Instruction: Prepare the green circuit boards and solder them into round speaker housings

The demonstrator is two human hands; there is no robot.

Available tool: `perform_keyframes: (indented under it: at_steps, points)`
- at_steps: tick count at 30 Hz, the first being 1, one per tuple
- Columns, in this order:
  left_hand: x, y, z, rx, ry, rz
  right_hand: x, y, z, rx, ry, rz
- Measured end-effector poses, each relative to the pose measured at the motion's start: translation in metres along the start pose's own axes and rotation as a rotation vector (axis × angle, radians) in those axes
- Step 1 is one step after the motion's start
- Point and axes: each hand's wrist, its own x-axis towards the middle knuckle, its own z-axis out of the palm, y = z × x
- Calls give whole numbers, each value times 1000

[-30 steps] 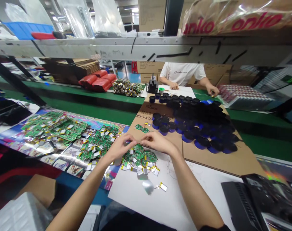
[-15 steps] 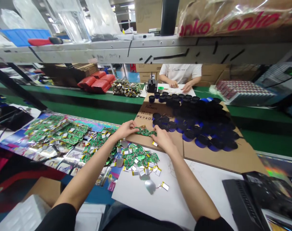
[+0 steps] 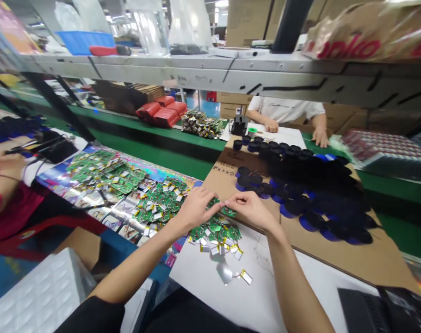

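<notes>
My left hand (image 3: 197, 206) and my right hand (image 3: 251, 209) meet above the near edge of the cardboard, fingertips pinched together. Between them are green circuit boards (image 3: 228, 212), partly covered by my fingers. Just below lies a pile of green boards (image 3: 215, 231) with small silver batteries (image 3: 215, 250) wired to them. Closer to me on the white sheet (image 3: 259, 296), a round silver-grey piece (image 3: 225, 273) is wired to one battery (image 3: 246, 276) with yellow tape. Left of my hands spreads a larger heap of boards and batteries (image 3: 162, 199).
Many round black-and-blue parts (image 3: 309, 221) cover the cardboard sheet (image 3: 356, 259). A shelf beam (image 3: 196, 71) crosses above. Across the bench sits a co-worker in a white shirt (image 3: 283, 108); another person's arm (image 3: 5, 178) shows at left. A black device (image 3: 363, 307) stands front right.
My view has turned left, so the scene sits further right. My hands have come closer together over the boards. The opposite co-worker's one hand has moved outward onto the green bench.
</notes>
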Motion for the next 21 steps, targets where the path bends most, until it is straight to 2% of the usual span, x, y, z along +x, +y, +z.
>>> perform_keyframes:
  at_steps: [2, 6, 8, 10, 12, 14, 16, 19, 21]
  points:
    - [-2, 4, 4, -124, -31, -122, 1, 0, 2, 77, -43, 37]
    - [-17, 2, 16, -585, -90, -351, 7, 10, 9, 320, -228, 124]
    - [-27, -1, 22, -613, -42, -401, 12, 15, 13, 319, -262, 131]
    - [-34, -6, 25, -540, 14, -429, 15, 19, 16, 194, -261, 117]
    - [-40, -14, 22, -394, 25, -388, 17, 22, 18, 41, -267, 101]
    - [-44, -25, 11, -241, 4, -289, 19, 25, 21, -82, -281, 113]
    - [-47, -41, -7, -135, 14, -239, 20, 29, 24, -166, -256, 130]
    - [-53, -74, -42, 120, 99, -388, 21, 30, 25, -228, -172, 87]
    - [-58, -98, -63, 370, 72, -607, 20, 29, 24, -240, -121, 41]
